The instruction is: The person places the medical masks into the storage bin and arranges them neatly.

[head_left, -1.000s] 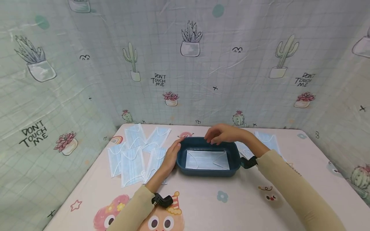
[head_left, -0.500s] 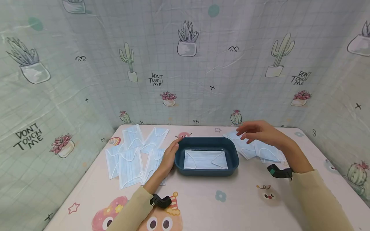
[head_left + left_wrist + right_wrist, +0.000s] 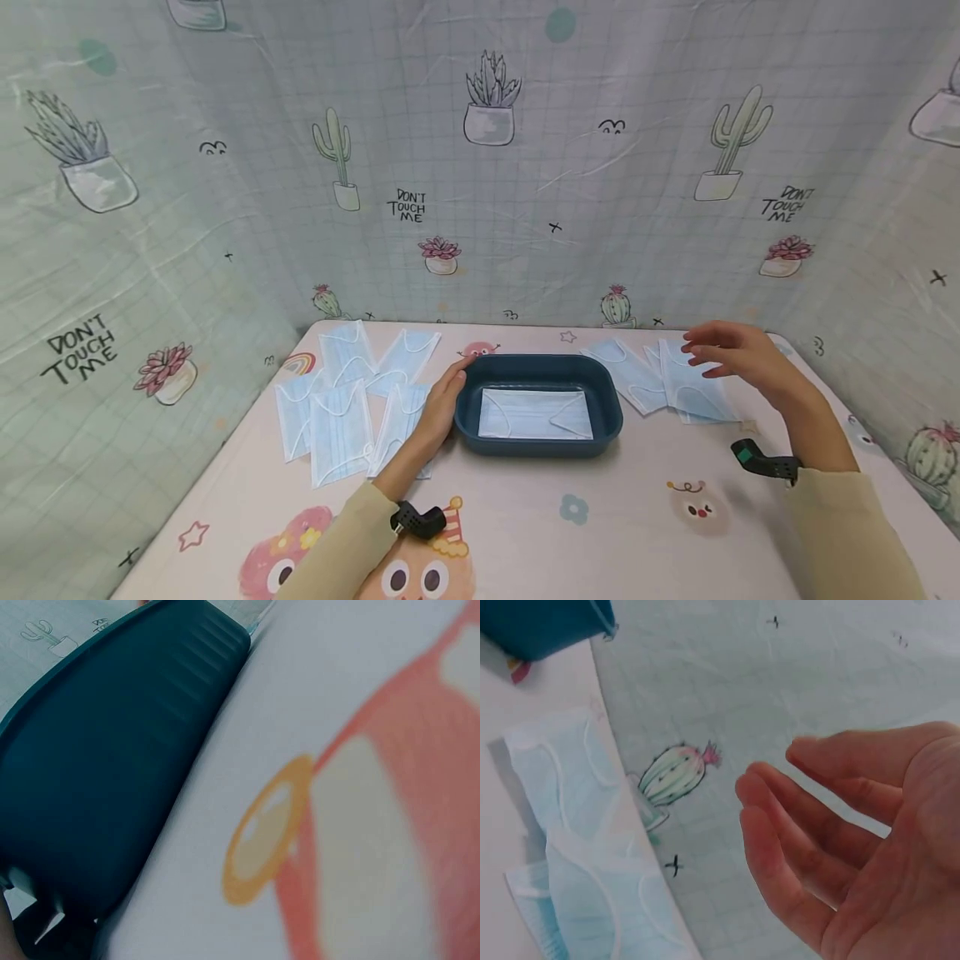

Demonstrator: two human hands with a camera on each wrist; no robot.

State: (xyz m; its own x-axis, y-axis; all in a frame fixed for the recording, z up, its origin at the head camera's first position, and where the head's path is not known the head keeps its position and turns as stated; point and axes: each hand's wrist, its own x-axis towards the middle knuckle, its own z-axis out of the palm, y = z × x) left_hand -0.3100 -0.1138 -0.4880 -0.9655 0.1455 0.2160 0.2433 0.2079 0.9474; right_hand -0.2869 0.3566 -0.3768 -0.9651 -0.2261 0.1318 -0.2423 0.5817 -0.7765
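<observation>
A dark teal box stands on the table, and a pale blue face mask lies flat in it with its ear loops on top. My left hand rests along the box's left wall, fingers extended to the far left corner. In the left wrist view the box's outer wall fills the left side, with little of the hand showing. Over the masks on the right hovers my right hand, fingers loosely bent and nothing between them. Below its fingertips lies a face mask, beside another mask.
Left of the box several face masks overlap on the table, some beside my left forearm. A printed cloth hangs behind the pink patterned table and down both sides.
My right hand has moved from above the box to the right, over the masks there. My left hand has stayed at the box, and the mask inside lies as before.
</observation>
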